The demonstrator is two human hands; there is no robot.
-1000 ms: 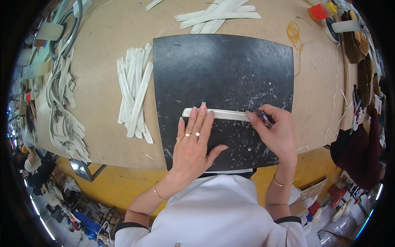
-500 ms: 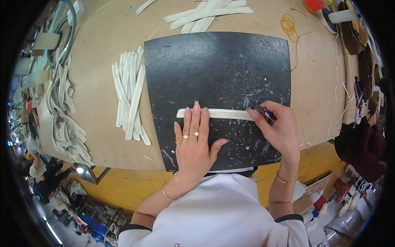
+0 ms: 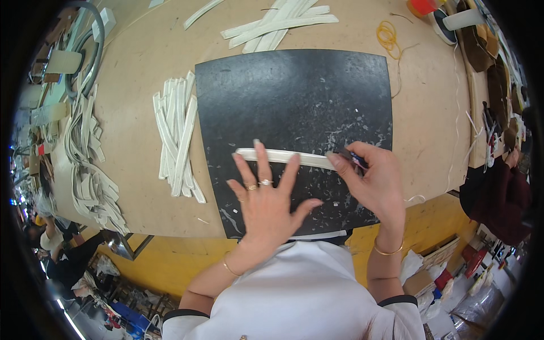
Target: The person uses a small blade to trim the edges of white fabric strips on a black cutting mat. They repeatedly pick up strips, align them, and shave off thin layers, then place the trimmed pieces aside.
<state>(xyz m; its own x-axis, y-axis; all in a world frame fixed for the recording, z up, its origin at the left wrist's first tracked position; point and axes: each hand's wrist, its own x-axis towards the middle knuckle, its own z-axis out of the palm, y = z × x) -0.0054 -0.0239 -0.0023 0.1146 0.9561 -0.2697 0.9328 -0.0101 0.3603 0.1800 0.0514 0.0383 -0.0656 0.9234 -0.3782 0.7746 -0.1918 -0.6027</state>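
Note:
A white stitched strip point(image 3: 314, 160) lies crosswise on the black cutting mat point(image 3: 294, 90). My left hand point(image 3: 265, 205) is open, its fingers spread over the strip's left half; whether they press on it, I cannot tell. At the strip's right end my right hand point(image 3: 375, 180) is closed around a small dark hand tool point(image 3: 358, 161). Its tip meets the strip near my thumb, and my fingers cover most of it, so its exact kind is hidden. A tiny white scrap point(image 3: 235, 211) rests on the mat beside my left hand.
Left of the mat is a pile of white strips point(image 3: 178, 136), with another pile point(image 3: 277, 25) beyond it. Loose off-white strips point(image 3: 85, 164) hang over the table's left side. Yellow cord point(image 3: 387, 37) and a thin white cord point(image 3: 458, 113) lie to the right.
My left fingers have spread from close together to wide apart. My right hand keeps the dark tool at the strip's right end. A small scrap now shows left of my left hand.

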